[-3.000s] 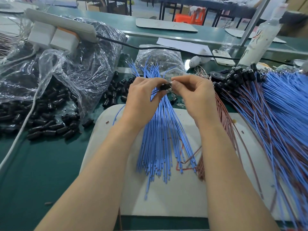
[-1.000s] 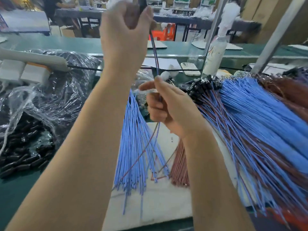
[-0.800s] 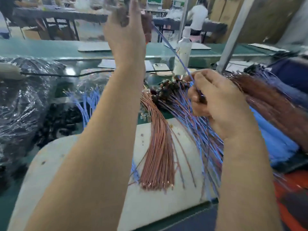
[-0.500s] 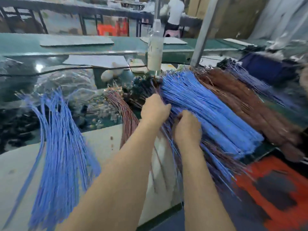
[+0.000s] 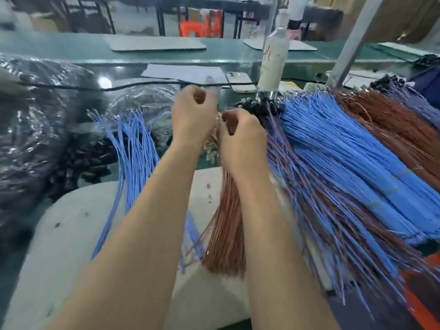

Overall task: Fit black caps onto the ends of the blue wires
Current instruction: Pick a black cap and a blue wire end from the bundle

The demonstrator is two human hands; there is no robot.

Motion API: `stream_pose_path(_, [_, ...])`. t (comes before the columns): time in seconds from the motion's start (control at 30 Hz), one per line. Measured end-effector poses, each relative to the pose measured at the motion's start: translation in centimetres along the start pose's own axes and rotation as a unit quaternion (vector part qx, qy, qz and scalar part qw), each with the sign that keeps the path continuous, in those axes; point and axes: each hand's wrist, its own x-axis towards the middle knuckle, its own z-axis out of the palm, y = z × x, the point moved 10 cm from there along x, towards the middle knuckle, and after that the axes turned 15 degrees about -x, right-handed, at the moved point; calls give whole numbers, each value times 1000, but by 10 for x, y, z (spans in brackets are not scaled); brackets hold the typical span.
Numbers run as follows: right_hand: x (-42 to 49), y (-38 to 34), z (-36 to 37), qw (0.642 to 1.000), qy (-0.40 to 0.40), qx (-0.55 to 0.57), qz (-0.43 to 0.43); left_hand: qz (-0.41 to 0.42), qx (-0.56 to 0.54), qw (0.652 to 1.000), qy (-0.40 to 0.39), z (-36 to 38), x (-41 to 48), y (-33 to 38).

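Both hands have shifted left, off the capped pile [image 5: 345, 163] and onto the top of the brown bundle [image 5: 228, 234]. Nearest, a white mat [image 5: 71, 234] lies on the green worktop [image 5: 71, 47]. The brown bundle rests on it, with loose blue wires [image 5: 135, 148] fanned to its left. The right hand [image 5: 241, 139] curls its fingers over the bundle's upper ends; whether it pinches a wire cannot be determined. The left hand [image 5: 194, 117] is raised just beside it, fingers curled; its contents cannot be determined. The capped pile lies right of the hands, with fitted caps [image 5: 259, 107] at its far ends. Loose black caps [image 5: 83, 158] lie at left beside a plastic bag [image 5: 35, 110]. Beyond stand a bottle [image 5: 273, 60], its red marking too blurred to read, and a phone [image 5: 240, 82].
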Motion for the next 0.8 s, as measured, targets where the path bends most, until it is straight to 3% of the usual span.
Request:
stream_pose_path(0.13, [-8,-63,60,991,-113,-16,-73,-33,-114,989,90,-97,1,-1])
stream_pose_path(0.33, [-50,-139,144,954,-234,-63,-176,-79,-130,975,162,-219,-17,-16])
stream_pose_path(0.53, [-62,-158,177,925,-213,-224,-221,-89,-120,974,169,-262,-35,-18])
stream_pose_path(0.8, [-55,-157,187,918,-193,-256,-234,-128,-139,971,148,-230,-37,-40])
